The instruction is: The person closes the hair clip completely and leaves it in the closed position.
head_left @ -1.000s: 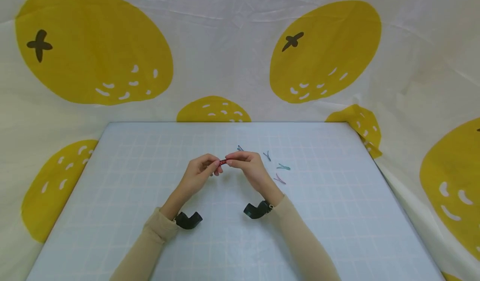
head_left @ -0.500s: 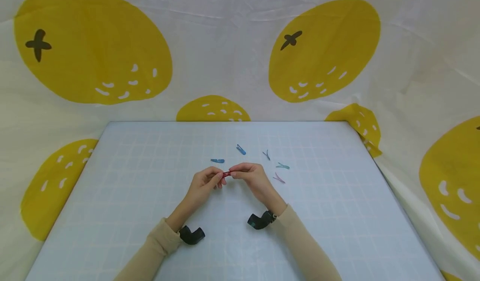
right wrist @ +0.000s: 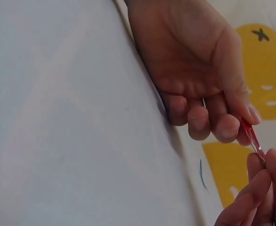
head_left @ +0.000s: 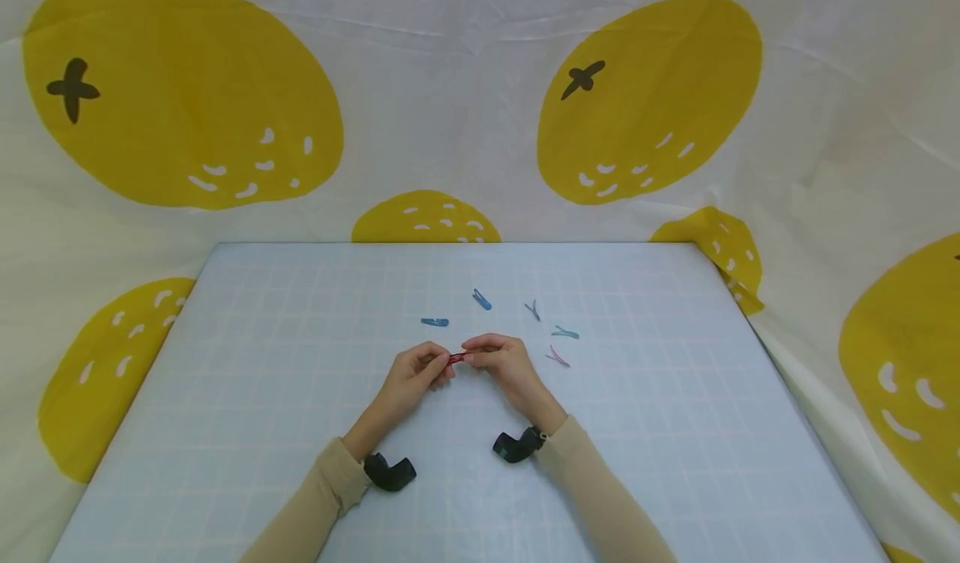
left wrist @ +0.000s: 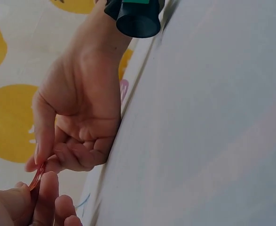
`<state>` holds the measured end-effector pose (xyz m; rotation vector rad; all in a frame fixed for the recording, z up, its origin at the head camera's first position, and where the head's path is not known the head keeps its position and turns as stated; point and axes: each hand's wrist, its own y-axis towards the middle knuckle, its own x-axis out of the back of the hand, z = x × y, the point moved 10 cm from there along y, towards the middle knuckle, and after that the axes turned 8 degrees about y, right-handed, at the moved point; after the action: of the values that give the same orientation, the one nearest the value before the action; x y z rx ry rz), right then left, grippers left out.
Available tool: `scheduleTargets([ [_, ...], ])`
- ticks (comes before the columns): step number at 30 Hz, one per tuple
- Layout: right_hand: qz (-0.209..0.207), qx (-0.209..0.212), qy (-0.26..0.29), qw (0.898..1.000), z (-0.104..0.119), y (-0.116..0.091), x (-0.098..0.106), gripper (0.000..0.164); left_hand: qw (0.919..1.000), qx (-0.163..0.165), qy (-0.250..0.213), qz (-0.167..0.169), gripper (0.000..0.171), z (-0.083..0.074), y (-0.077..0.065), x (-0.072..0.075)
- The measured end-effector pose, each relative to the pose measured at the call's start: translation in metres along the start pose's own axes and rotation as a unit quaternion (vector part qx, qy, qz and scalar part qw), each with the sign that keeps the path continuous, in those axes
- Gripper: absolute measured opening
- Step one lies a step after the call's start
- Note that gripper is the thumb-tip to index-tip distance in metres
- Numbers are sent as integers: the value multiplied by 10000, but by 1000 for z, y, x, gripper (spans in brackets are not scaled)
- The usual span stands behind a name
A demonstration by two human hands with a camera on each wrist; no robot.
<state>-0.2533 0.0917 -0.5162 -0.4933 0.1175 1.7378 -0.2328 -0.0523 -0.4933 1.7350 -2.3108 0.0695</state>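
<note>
Near the middle of the table, both hands hold one small red snap hair clip above the surface. My left hand pinches its left end between thumb and fingers. The right hand has the other end between thumb and forefinger. In the left wrist view the clip runs as a thin strip from one set of fingertips to the other. Seen from the right wrist, the red clip shows narrow slits along its length, its ends covered by fingers.
Beyond the hands lie two blue clips, one at left and one further back. To the right are Y-shaped spread clips: a dark blue one, a green one and a pink one. A patterned cloth hangs behind the table.
Both hands have drawn the red clip toward the body and slightly right, still holding it. The blue clips behind, earlier partly or wholly covered by the hands, now show fully.
</note>
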Motion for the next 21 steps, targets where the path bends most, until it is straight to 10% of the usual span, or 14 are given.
scheduleTargets([
  [21,146,12,-115,9998,-3,0,-1,16,9999,-37,156,6,15,14,0,-3],
])
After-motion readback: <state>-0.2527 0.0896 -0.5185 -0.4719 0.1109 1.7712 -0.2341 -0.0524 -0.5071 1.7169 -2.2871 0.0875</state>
